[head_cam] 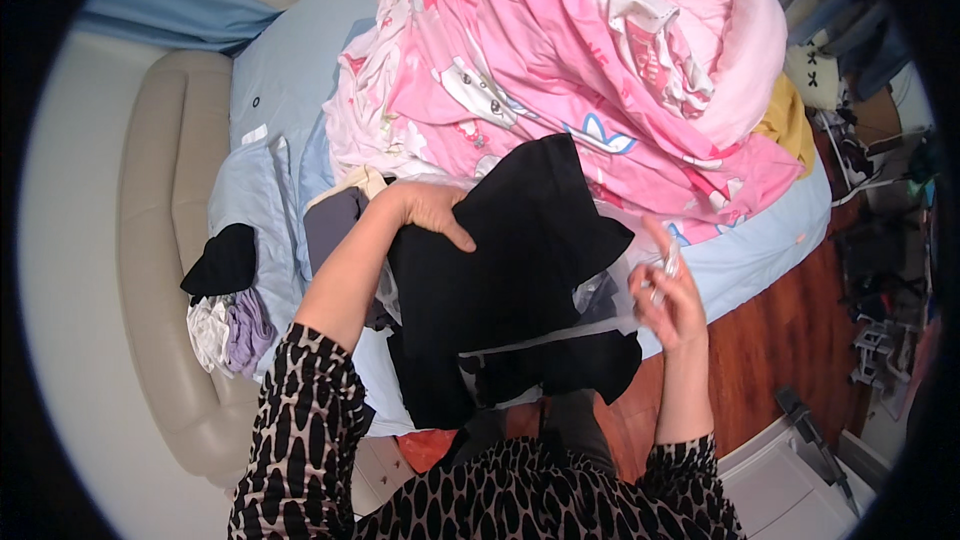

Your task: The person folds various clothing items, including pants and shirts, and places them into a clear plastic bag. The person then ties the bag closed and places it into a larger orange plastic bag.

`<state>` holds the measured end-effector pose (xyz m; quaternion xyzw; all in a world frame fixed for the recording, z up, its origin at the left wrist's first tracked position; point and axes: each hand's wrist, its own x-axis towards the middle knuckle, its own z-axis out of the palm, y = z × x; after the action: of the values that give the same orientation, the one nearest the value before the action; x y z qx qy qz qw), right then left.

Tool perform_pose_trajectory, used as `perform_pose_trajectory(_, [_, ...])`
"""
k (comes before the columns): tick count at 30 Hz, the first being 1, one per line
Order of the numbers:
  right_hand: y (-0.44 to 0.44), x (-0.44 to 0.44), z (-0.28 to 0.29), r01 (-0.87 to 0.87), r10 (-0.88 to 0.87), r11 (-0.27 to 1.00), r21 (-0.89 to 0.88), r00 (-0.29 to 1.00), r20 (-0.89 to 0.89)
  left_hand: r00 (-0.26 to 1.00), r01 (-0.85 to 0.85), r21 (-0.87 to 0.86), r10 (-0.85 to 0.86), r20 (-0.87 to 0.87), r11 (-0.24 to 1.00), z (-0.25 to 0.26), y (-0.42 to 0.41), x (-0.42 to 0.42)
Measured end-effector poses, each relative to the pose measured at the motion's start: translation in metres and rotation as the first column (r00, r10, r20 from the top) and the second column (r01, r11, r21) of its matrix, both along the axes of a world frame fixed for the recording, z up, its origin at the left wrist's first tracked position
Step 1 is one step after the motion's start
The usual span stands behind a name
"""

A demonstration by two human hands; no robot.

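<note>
Black folded fabric (495, 262), likely a garment, lies in front of me at the bed's near edge. My left hand (439, 216) grips its upper left part, thumb on top and fingers out of sight behind it. To the right, my right hand (667, 285) pinches the edge of a clear plastic bag (619, 300), whose film runs behind and under the black fabric. More black cloth (555, 371) hangs below the plastic's lower edge. Beside my left forearm lies a dark grey folded cloth (334, 229), partly hidden.
A pink printed quilt (525, 67) is heaped on the light blue bed sheet (742, 259). At left, a black cloth (225, 262) and a lilac cloth (250, 330) lie near the beige padded headboard (154, 240). A wooden floor (787, 345) shows at right, with a white cabinet (787, 480) at lower right.
</note>
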<state>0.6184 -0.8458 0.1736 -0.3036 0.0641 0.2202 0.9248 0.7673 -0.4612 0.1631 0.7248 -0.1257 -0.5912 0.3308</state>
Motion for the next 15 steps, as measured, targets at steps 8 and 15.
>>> perform_pose_trajectory(8, [0.028, 0.055, 0.005, -0.064, 0.107, 0.986, -0.155, 0.952, 0.288, 0.868, 0.049, -0.288, 0.102, 0.486, 0.956, 0.012, -0.029, -0.008])
perform_pose_trajectory(15, [0.038, 0.042, 0.025, 0.053, -0.042, 0.981, -0.186, 0.997, 0.062, 0.345, -0.462, -0.222, 0.405, 0.847, 0.858, -0.011, -0.117, -0.044])
